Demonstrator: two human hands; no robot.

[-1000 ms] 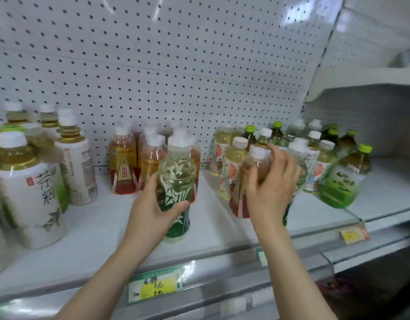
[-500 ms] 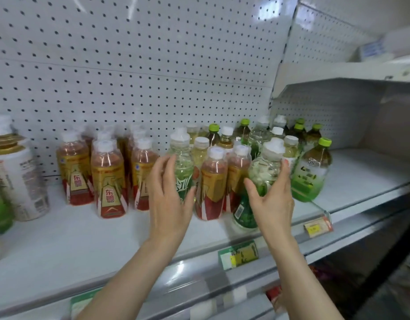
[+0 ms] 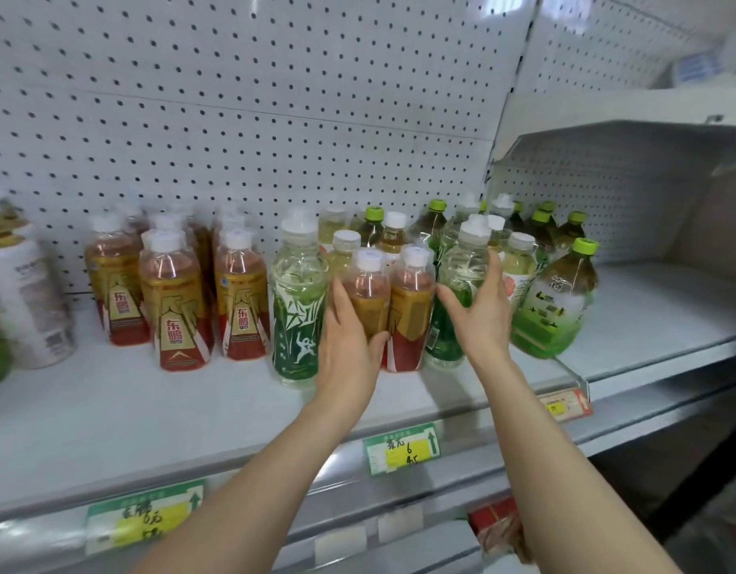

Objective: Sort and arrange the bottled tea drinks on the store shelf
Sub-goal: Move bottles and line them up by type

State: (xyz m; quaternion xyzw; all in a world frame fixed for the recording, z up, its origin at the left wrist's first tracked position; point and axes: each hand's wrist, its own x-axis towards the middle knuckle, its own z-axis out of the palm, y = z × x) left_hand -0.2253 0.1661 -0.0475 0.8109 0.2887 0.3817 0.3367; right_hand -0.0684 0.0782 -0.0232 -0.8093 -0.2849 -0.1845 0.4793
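Stood upright on the shelf: red-and-gold bottle, directly ahead of the left hand, loosely wrapped around its front. Right hand, fingers spread, cupped the neighbouring green bottle. Nearer, judging by position: left.

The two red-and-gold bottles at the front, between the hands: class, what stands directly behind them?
Behind the two red-and-gold bottles stand pale yellow white-capped bottles and a green-capped dark bottle. Their lower halves and labels are hidden.
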